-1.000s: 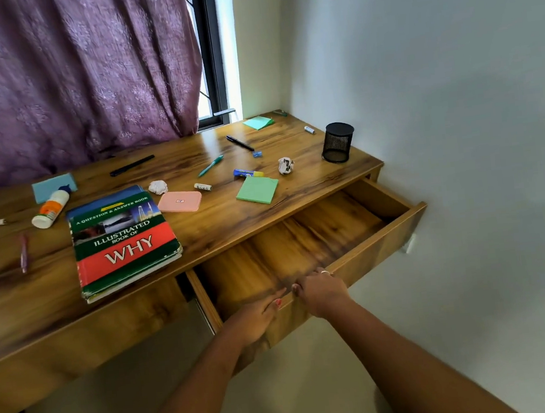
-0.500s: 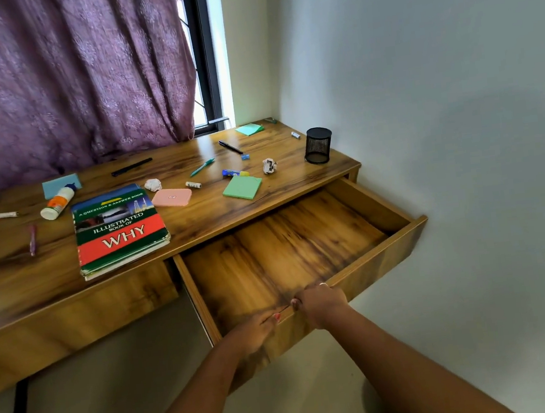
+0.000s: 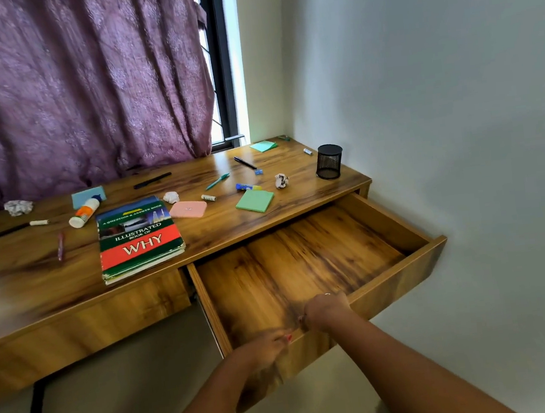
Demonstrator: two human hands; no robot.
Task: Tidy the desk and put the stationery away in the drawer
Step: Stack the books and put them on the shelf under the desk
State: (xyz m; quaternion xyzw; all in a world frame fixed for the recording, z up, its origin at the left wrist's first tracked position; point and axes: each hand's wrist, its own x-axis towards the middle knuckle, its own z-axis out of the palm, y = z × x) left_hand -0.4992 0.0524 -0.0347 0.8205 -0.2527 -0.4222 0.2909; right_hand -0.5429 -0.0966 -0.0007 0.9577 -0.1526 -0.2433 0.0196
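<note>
My right grip (image 3: 327, 311) is curling over the wide-open drawer (image 3: 400, 280) front rim at 6 o'clock, my left grip (image 3: 266, 348) too blurred to tell, and I am risking yanking it off its runners while the teal pen (image 3: 217, 181) is lying on the bench (image 3: 226, 231) at 12 o'clock.

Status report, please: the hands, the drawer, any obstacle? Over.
Right hand grips drawer front rim; left hand blurred beside it, grip unclear. Drawer pulled out, bare inside. Teal pen, green note pad lie on desk. No obstacle seen.

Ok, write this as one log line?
drawer: open | left hand: blurred, at front | right hand: grips front | sticky notes: on desk
</note>
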